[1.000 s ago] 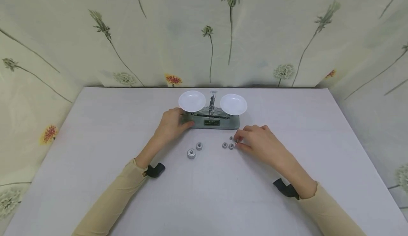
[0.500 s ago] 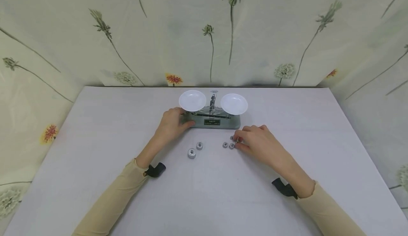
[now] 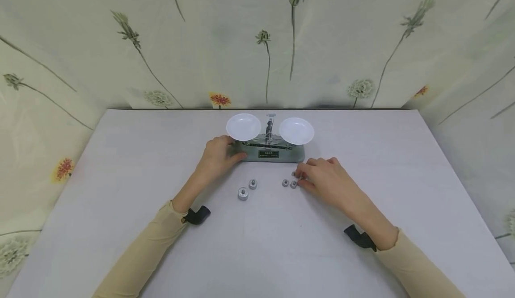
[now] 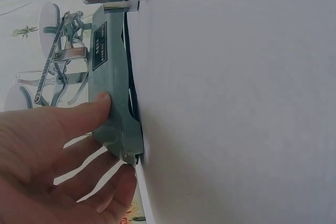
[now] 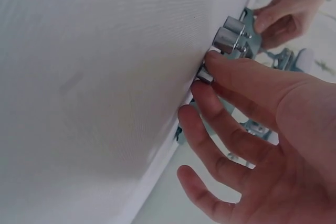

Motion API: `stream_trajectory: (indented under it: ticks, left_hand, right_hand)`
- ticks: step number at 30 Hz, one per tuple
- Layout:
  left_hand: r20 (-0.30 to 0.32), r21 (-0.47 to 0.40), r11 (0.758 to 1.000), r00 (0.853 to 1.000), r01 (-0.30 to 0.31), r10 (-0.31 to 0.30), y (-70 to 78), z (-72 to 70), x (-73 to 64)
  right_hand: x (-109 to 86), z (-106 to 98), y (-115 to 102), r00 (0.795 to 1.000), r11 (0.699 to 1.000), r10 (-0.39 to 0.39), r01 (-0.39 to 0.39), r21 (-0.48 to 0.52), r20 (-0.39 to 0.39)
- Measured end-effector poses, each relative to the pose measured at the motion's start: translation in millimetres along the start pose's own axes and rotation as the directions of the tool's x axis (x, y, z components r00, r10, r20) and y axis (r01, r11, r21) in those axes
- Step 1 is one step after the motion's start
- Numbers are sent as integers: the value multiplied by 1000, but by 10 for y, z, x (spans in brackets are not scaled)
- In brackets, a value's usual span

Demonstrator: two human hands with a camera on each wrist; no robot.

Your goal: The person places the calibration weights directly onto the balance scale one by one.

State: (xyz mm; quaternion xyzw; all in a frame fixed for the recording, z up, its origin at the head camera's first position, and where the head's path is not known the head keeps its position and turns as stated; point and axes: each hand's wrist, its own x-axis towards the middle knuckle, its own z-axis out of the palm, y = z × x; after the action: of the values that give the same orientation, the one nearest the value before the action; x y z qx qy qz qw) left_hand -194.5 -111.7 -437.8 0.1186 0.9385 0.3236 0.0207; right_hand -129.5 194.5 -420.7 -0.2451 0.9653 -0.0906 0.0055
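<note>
Scale (image 3: 273, 157) stands upright near the far edge of the bench (image 3: 261, 244). Left hand (image 3: 217, 157) holds its left end: thumb on the front face, other fingers curled round the end. Right hand (image 3: 327, 182) is just off the scale's front right corner, thumb and index narrow, pinching a tiny weight (image 5: 206, 75); the other fingers are spread apart. Can't tell if that weight touches the bench.

Step in hand reads as handling the tiny weight next to its neighbours. To do it well:
- Pinch low on the body with light pressure; polished metal that small probably slips or spins.
- Keep the loose fingers up. The right small weight (image 3: 293, 184) is right beside the thumb and should tip easily.
- Watch the back weight (image 3: 293, 174), between the small ones and the scale; the index is close to it.
- Left hand: steady the base only, no push. Nudging the scale could swing the beam.

Rest of the set: left small weight (image 3: 285, 183) sits beside the right one, in front of the scale's right half. Mid weight (image 3: 252, 184) and big weight (image 3: 243, 194) are in front of its left half, big one farther out.

Containers: left pan (image 3: 243, 127) and right pan (image 3: 297, 131) sit on top of the scale, no load visible on either.
</note>
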Motion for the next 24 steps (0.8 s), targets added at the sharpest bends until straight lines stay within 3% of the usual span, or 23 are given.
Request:
stream_trajectory:
  ticks: [15, 24]
  left_hand:
    - [-9, -1, 1000, 1000, 6, -6, -3, 4, -11]
    - [-2, -11, 1000, 1000, 10, -10, -3, 10, 4]
  right_hand:
    - [-45, -123, 15, 999, 996, -35, 34, -85, -9]
    - [-67, -322, 23, 1000, 998, -16, 15, -53, -27]
